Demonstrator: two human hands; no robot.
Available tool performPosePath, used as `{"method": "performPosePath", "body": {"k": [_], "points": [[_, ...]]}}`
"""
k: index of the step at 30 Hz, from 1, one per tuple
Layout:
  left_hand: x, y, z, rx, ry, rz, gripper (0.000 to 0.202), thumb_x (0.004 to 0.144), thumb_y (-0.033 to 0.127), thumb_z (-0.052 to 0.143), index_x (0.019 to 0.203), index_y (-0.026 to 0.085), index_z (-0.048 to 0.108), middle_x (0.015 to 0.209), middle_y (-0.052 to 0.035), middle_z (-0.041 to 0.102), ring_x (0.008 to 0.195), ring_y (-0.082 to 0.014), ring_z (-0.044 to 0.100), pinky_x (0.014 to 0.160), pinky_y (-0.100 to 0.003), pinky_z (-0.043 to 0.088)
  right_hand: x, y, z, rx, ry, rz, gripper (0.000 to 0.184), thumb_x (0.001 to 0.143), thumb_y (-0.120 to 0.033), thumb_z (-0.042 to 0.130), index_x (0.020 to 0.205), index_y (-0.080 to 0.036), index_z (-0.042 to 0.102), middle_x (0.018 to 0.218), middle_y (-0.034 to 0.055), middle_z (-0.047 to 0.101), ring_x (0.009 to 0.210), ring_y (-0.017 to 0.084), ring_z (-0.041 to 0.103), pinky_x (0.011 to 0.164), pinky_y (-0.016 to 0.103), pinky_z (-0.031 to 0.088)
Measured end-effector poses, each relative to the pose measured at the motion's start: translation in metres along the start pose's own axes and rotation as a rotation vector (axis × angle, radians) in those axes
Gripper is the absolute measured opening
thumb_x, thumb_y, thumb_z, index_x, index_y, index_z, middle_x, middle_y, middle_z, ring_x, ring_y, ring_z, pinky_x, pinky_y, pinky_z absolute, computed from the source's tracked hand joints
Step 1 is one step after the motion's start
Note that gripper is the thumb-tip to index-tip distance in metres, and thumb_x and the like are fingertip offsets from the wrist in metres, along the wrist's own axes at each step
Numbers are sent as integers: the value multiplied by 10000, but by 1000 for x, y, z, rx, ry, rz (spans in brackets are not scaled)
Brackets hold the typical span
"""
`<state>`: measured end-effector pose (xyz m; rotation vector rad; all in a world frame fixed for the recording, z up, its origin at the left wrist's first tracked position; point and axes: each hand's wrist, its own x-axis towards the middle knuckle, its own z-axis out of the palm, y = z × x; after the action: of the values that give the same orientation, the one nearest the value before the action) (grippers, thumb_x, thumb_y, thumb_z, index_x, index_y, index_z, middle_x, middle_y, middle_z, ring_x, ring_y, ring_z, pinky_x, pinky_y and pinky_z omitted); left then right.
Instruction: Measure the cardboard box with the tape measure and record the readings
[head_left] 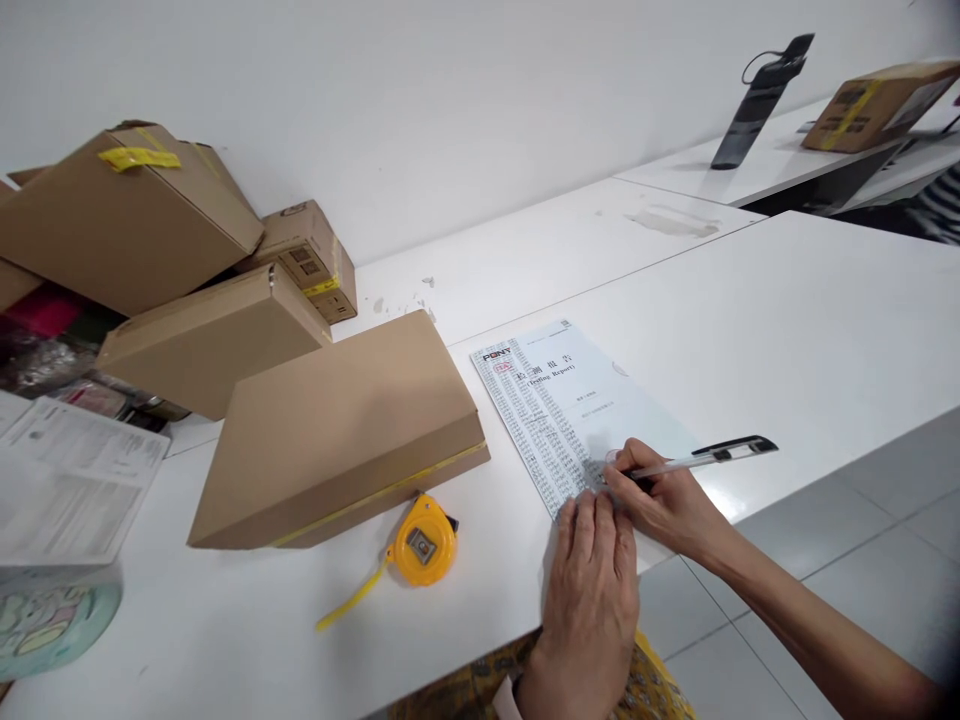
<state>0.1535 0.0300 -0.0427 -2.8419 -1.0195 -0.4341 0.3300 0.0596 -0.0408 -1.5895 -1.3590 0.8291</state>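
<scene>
My right hand (660,500) grips a pen (697,460) with a clear barrel and a black end, its tip down at the lower part of a printed report (600,400). The sheet is pale blue, with "PONY"-like lettering and "Testing Report" near its top and dense columns of small print along its left side. My left hand (592,580) lies flat, its fingertips on the report's bottom edge, close beside my right hand. Left of the hands, a yellow tape measure (424,542) with a yellow wrist strap rests against the front of a closed cardboard box (345,420).
More cardboard boxes (127,220) are stacked at the left by the wall. Printed papers (82,480) and a pale green container (60,620) stand at the far left. A dark bottle (757,110) and another box (870,110) are at the back right. The table's front edge (847,455) runs near my hands.
</scene>
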Motion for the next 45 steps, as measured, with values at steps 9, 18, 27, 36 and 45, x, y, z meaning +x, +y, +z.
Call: {"method": "performPosePath", "body": {"k": [9, 18, 27, 36, 45], "points": [[2, 0, -1, -1, -4, -1, 585, 951, 239, 607, 1482, 28, 480, 1497, -162, 564, 1397, -289, 519, 1174, -418, 482, 0, -3, 0, -17, 5, -5, 333, 939, -462, 590, 706, -247, 490, 657, -11, 522, 571, 145, 406, 507, 295, 356], [2, 0, -3, 4, -2, 3, 570, 962, 226, 581, 1485, 24, 476, 1492, -166, 568, 1391, -289, 528, 1175, -416, 479, 0, -8, 0, -17, -8, -2, 335, 942, -434, 560, 681, -251, 454, 617, -28, 449, 550, 139, 371, 494, 291, 335], [1, 0, 0, 7, -22, 1, 575, 971, 241, 576, 1494, 29, 466, 1519, -169, 541, 1409, -297, 508, 1170, -420, 483, 1, -10, 0, -14, 29, -9, 347, 926, -449, 581, 671, -248, 458, 632, -19, 479, 540, 134, 378, 483, 291, 336], [1, 0, -1, 13, -48, 7, 607, 954, 257, 603, 1498, 27, 461, 1534, -182, 521, 1425, -313, 490, 1186, -428, 454, 1, -8, 0, 0, 42, -7, 331, 931, -429, 587, 683, -251, 457, 673, -8, 505, 556, 139, 397, 498, 298, 349], [1, 0, -2, 10, -49, 7, 604, 965, 256, 589, 1507, 29, 450, 1535, -174, 521, 1427, -301, 488, 1196, -424, 439, 0, -10, 0, -16, 32, 13, 321, 911, -386, 595, 665, -251, 439, 620, -31, 438, 545, 136, 357, 496, 295, 317]]}}
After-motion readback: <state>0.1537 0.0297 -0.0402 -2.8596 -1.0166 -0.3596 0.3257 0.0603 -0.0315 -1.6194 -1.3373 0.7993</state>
